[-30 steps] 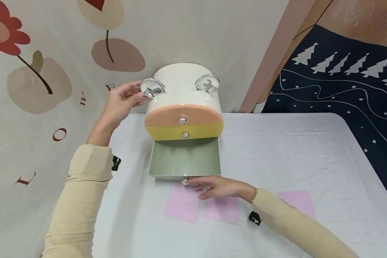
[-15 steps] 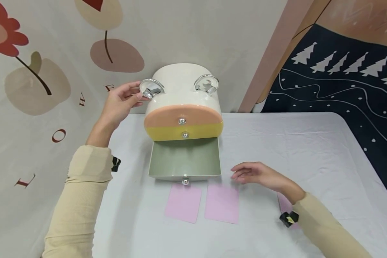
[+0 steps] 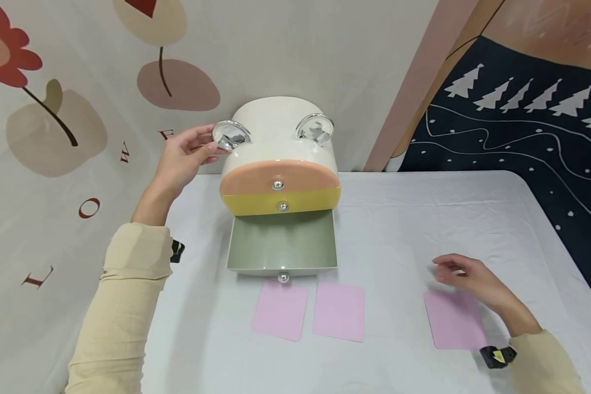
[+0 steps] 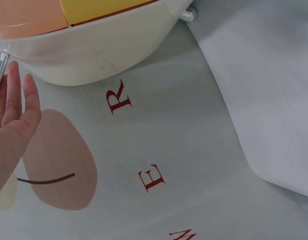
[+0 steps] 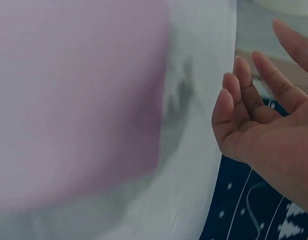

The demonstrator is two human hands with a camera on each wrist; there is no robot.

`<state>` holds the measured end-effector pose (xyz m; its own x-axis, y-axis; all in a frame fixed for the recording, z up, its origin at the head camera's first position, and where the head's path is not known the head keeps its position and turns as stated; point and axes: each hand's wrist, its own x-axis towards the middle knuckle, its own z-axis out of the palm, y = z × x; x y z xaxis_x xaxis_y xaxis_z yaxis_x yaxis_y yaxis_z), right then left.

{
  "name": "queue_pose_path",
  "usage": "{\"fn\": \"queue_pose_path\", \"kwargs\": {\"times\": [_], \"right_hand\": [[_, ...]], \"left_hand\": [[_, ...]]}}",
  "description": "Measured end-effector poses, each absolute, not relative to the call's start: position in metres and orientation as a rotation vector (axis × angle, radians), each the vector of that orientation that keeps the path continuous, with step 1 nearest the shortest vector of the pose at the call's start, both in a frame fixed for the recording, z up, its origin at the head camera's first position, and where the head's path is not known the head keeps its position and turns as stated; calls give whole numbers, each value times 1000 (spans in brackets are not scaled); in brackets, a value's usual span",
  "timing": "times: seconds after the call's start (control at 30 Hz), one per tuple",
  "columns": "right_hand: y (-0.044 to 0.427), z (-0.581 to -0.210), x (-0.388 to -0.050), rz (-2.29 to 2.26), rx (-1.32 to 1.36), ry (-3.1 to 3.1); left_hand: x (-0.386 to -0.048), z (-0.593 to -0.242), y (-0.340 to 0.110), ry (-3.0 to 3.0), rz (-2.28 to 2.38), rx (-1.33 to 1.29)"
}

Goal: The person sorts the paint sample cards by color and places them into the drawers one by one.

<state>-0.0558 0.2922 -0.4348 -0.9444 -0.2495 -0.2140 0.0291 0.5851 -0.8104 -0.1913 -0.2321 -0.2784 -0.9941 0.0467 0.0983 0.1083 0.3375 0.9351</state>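
A small white drawer cabinet point(image 3: 278, 126) stands at the back, with two round silver ears on top. Its orange drawer point(image 3: 256, 178) and yellow drawer point(image 3: 251, 204) are closed, while the green bottom drawer point(image 3: 282, 241) is pulled out with nothing inside. My left hand point(image 3: 184, 156) holds the edge of the left silver ear point(image 3: 231, 134) between thumb and index finger; its other fingers point(image 4: 13, 95) extend loosely in the left wrist view. At the right, my right hand point(image 3: 473, 282) hovers beside and partly over a pink card point(image 3: 453, 323), fingers loosely bent, holding nothing.
Two more pink cards lie on the white cloth in front of the drawer, a left one point(image 3: 280, 311) and a middle one point(image 3: 340, 312). A printed wall hanging point(image 3: 103, 49) rises behind the table point(image 3: 399, 230). A dark tree-print cloth point(image 3: 522, 131) hangs at the right.
My right hand has left the green drawer's knob and moved right, to the rightmost pink card. My left hand stays at the ear. The drawer has kept its place.
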Motion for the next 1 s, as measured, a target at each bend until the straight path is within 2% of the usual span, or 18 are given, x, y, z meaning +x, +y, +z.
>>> {"fn": "queue_pose_path", "kwargs": {"times": [0.23, 0.47, 1.0], "right_hand": [[329, -450, -32, -1076, 20, 2639], [345, -466, -13, -975, 136, 2577], [338, -473, -11, -929, 23, 2748]], "left_hand": [[-190, -279, -232, -2539, -1736, -128], [-190, -278, -232, -2524, -1763, -137], [-190, -278, -231, -2509, -1782, -131]]}}
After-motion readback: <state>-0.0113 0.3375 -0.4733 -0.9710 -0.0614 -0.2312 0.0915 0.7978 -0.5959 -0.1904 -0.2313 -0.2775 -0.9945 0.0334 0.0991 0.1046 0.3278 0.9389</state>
